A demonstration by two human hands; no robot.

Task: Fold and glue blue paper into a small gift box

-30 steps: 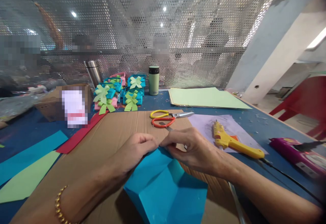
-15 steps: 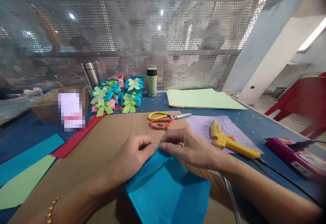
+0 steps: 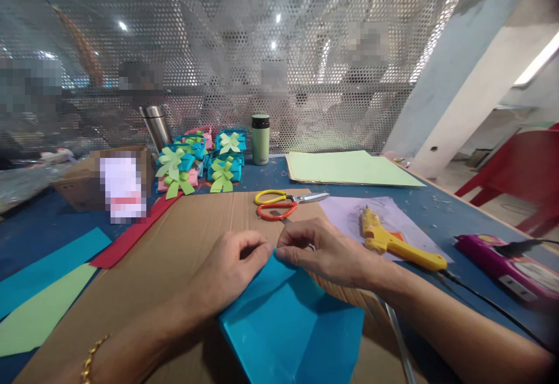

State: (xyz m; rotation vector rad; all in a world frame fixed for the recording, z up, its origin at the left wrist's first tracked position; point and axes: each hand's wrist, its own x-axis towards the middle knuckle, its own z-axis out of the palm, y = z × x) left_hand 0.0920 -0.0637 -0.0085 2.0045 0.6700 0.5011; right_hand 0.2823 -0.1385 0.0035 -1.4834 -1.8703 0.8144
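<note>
A folded blue paper box (image 3: 292, 326) fills the lower middle of the head view, its inside facing me. My left hand (image 3: 240, 259) pinches its far corner between thumb and forefinger. Close beside it, my right hand (image 3: 318, 250) pinches the same edge, so the fingertips of both hands nearly meet. The paper right at the fingertips is partly covered by them. Beyond the hands, scissors (image 3: 279, 204) with one yellow and one red handle lie on a brown cardboard sheet (image 3: 174, 267).
A yellow glue gun (image 3: 388, 243) rests on purple paper, right of my hands, near a purple power strip (image 3: 502, 267). Farther back stand small bow-trimmed paper baskets (image 3: 225, 165), a green tumbler (image 3: 261, 139) and green sheets (image 3: 349, 168). Coloured paper strips (image 3: 135, 226) lie left.
Both hands keep their pinch on the blue paper box. The box and fingertips have shifted very slightly to the right; everything else looks the same.
</note>
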